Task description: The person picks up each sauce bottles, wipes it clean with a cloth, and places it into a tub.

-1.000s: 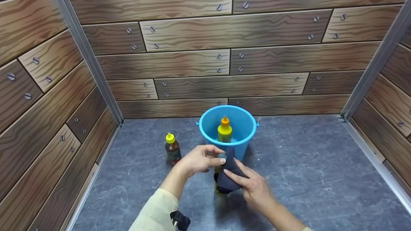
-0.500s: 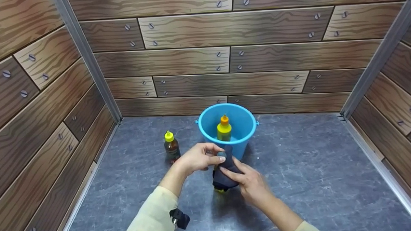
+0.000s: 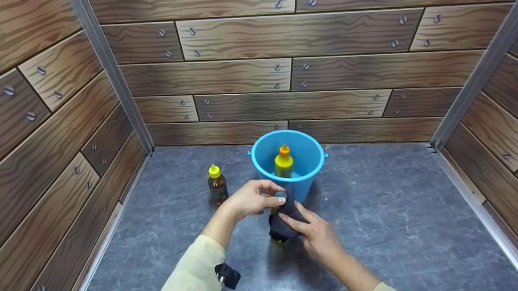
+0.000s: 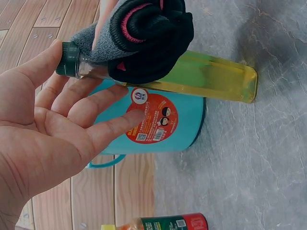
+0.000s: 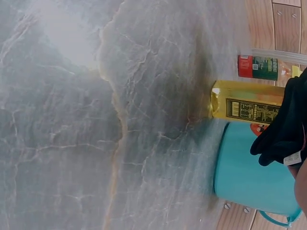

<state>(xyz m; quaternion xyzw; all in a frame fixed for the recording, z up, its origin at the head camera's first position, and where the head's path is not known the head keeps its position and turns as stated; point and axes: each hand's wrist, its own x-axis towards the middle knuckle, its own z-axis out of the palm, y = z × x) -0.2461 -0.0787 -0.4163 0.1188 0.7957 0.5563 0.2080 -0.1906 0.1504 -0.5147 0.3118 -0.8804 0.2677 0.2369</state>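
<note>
My left hand point(image 3: 250, 200) pinches the dark green screw cap point(image 4: 68, 59) of a clear bottle point(image 4: 223, 79) of yellow oil between thumb and fingers. The bottle stands upright in front of the bucket, its dark label showing in the right wrist view. A dark grey and black cloth point(image 3: 286, 225) with pink trim lies bunched against the bottle's upper part. With spread fingers and thumb, my right hand point(image 3: 321, 236) holds that cloth to the bottle. The cloth hides much of the bottle in the head view.
A light blue bucket point(image 3: 304, 188) stands just behind the hands, with a yellow squeeze bottle point(image 3: 284, 165) with an orange cap inside. To the left is a brown bottle point(image 3: 218, 188) with a yellow cap. Wood-patterned walls point(image 3: 239, 79) enclose the grey marbled tabletop point(image 3: 386, 210).
The cloth and my right hand have shifted slightly left and up against the bottle over the last second. My left hand stays at the cap.
</note>
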